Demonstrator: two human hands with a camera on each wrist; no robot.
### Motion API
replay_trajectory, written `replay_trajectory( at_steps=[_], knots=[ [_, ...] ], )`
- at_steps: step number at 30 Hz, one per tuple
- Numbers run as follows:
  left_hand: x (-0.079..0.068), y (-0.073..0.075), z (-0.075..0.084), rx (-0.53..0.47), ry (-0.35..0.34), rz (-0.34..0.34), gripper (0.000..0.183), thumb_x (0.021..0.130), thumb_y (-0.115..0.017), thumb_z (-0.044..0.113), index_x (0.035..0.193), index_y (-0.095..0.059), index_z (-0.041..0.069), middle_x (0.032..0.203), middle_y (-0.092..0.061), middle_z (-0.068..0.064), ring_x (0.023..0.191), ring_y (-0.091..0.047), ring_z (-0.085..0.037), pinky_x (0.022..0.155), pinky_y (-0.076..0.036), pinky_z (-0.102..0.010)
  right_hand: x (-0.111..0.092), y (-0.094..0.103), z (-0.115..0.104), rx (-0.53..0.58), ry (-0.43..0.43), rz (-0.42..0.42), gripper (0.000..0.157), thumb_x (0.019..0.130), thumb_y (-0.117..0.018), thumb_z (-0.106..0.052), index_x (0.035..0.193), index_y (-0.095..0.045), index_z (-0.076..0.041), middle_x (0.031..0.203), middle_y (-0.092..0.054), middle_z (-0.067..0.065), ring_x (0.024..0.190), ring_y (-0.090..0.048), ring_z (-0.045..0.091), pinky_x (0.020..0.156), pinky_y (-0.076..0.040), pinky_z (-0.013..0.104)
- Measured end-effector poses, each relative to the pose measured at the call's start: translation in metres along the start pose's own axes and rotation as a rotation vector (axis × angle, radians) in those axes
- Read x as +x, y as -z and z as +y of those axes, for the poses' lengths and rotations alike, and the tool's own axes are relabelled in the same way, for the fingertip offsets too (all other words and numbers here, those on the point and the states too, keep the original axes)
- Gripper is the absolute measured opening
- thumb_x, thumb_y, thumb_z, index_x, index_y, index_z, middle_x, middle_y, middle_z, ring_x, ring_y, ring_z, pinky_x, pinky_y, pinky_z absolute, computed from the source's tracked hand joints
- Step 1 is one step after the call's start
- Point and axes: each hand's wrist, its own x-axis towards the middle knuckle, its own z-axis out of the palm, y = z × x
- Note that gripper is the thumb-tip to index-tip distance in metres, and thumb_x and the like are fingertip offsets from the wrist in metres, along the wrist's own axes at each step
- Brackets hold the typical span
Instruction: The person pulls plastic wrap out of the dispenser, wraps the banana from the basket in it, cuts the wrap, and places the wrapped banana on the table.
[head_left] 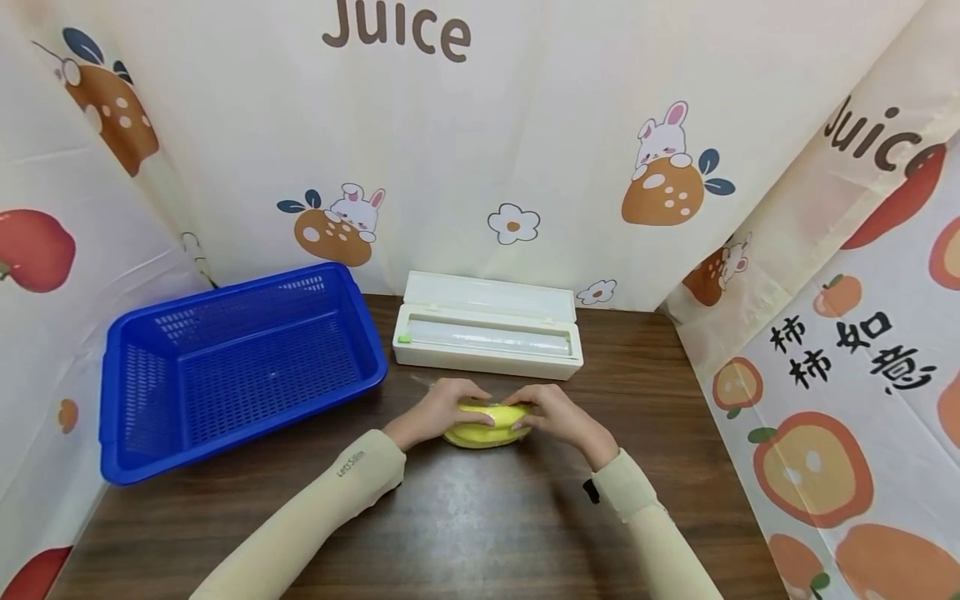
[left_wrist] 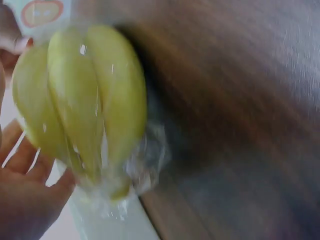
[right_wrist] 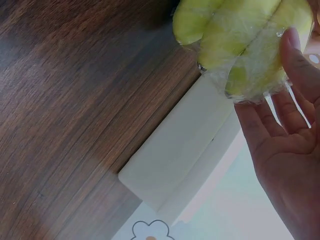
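Note:
A bunch of yellow bananas (head_left: 480, 436) is held up between both hands near the middle of the table. Clear plastic wrap (left_wrist: 150, 157) covers it, crumpled and loose around the stem end in the left wrist view. My left hand (head_left: 441, 408) grips one end, thumb on the near side and fingers behind. At the other end my right hand (head_left: 562, 414) holds the bunch the same way; its thumb (right_wrist: 295, 55) presses on the wrapped fruit in the right wrist view. Just behind the hands sits a white cling film box (head_left: 487, 363), lid raised, with a film roll (head_left: 487, 337) inside.
To the left stands a blue plastic basket (head_left: 247, 421) with perforated sides and floor. Dark wooden tabletop (head_left: 480, 533) lies under the hands. Printed curtains (head_left: 510, 142) hang behind and along both sides.

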Motion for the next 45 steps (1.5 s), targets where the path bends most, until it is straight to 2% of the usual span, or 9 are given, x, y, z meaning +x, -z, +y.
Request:
replay_trajectory(
  at_steps=[4, 8, 14, 21, 28, 33, 37, 40, 45],
  knots=[
    [-0.002, 0.015, -0.007, 0.047, 0.042, -0.093, 0.051, 0.093, -0.083, 0.032, 0.129, -0.073, -0.002, 0.126, -0.074, -0.015, 0.120, -0.068, -0.031, 0.105, -0.054, -0.047, -0.001, 0.001, 0.000, -0.008, 0.006, 0.001, 0.029, 0.090, -0.081, -0.004, 0.119, -0.077, -0.002, 0.118, -0.077, 0.010, 0.107, -0.071, 0.024, 0.091, -0.059, 0.038],
    [-0.006, 0.024, -0.011, 0.060, 0.067, -0.133, 0.046, 0.091, -0.084, 0.032, 0.123, -0.077, -0.001, 0.121, -0.076, -0.012, 0.116, -0.070, -0.029, 0.101, -0.056, -0.045, -0.003, 0.001, 0.000, -0.003, -0.006, 0.004, 0.030, 0.091, -0.080, -0.003, 0.120, -0.076, -0.002, 0.120, -0.077, 0.009, 0.110, -0.071, 0.024, 0.094, -0.058, 0.041],
    [-0.011, 0.021, -0.009, -0.002, 0.019, -0.091, 0.028, 0.093, -0.082, 0.026, 0.110, -0.083, 0.003, 0.109, -0.078, -0.008, 0.104, -0.073, -0.024, 0.094, -0.059, -0.040, -0.003, 0.000, 0.001, -0.019, 0.006, 0.004, 0.029, 0.093, -0.078, -0.001, 0.122, -0.074, 0.000, 0.120, -0.076, 0.011, 0.112, -0.071, 0.027, 0.097, -0.058, 0.044],
    [-0.017, 0.010, -0.009, -0.014, 0.025, -0.014, 0.021, 0.094, -0.080, 0.022, 0.107, -0.084, 0.005, 0.104, -0.078, -0.006, 0.100, -0.072, -0.020, 0.089, -0.060, -0.036, -0.002, -0.004, -0.002, -0.036, -0.013, 0.019, 0.027, 0.094, -0.072, -0.002, 0.121, -0.072, 0.001, 0.117, -0.075, 0.012, 0.109, -0.070, 0.027, 0.097, -0.057, 0.046],
    [-0.018, 0.000, -0.014, 0.028, 0.000, 0.007, 0.027, 0.098, -0.075, 0.025, 0.111, -0.081, 0.002, 0.102, -0.077, -0.007, 0.095, -0.071, -0.019, 0.084, -0.060, -0.033, 0.005, -0.012, -0.009, -0.142, -0.055, 0.050, 0.032, 0.098, -0.076, -0.032, 0.111, -0.070, -0.004, 0.105, -0.073, 0.008, 0.091, -0.066, 0.018, 0.081, -0.057, 0.038],
    [-0.023, 0.001, -0.019, 0.053, -0.029, 0.003, 0.043, 0.094, -0.080, 0.027, 0.123, -0.075, -0.005, 0.107, -0.076, -0.011, 0.097, -0.071, -0.021, 0.083, -0.061, -0.034, 0.007, -0.017, -0.014, -0.165, -0.120, 0.044, 0.031, 0.095, -0.081, -0.031, 0.110, -0.068, -0.006, 0.106, -0.072, 0.008, 0.094, -0.067, 0.020, 0.082, -0.057, 0.041],
    [-0.025, 0.008, -0.024, 0.089, -0.047, -0.026, 0.046, 0.088, -0.087, 0.025, 0.120, -0.075, -0.007, 0.113, -0.074, -0.014, 0.103, -0.070, -0.026, 0.089, -0.060, -0.037, 0.006, -0.016, -0.016, -0.161, -0.128, 0.040, 0.031, 0.095, -0.080, -0.031, 0.110, -0.068, -0.007, 0.108, -0.072, 0.008, 0.097, -0.068, 0.020, 0.084, -0.058, 0.042],
    [-0.024, 0.014, -0.027, 0.114, -0.059, -0.081, 0.034, 0.089, -0.086, 0.022, 0.113, -0.079, -0.001, 0.115, -0.075, -0.014, 0.108, -0.071, -0.028, 0.093, -0.058, -0.038, 0.005, -0.015, -0.015, -0.160, -0.128, 0.039, 0.030, 0.095, -0.080, -0.031, 0.109, -0.069, -0.007, 0.108, -0.073, 0.008, 0.096, -0.068, 0.020, 0.084, -0.058, 0.041],
    [-0.027, 0.024, -0.033, 0.057, -0.009, -0.175, 0.039, 0.092, -0.083, 0.015, 0.128, -0.075, 0.002, 0.125, -0.075, -0.013, 0.117, -0.069, -0.029, 0.100, -0.056, -0.042, 0.004, -0.016, -0.012, -0.162, -0.140, 0.044, 0.031, 0.095, -0.081, -0.033, 0.109, -0.069, -0.008, 0.108, -0.072, 0.007, 0.096, -0.067, 0.018, 0.083, -0.057, 0.040]
  ],
)
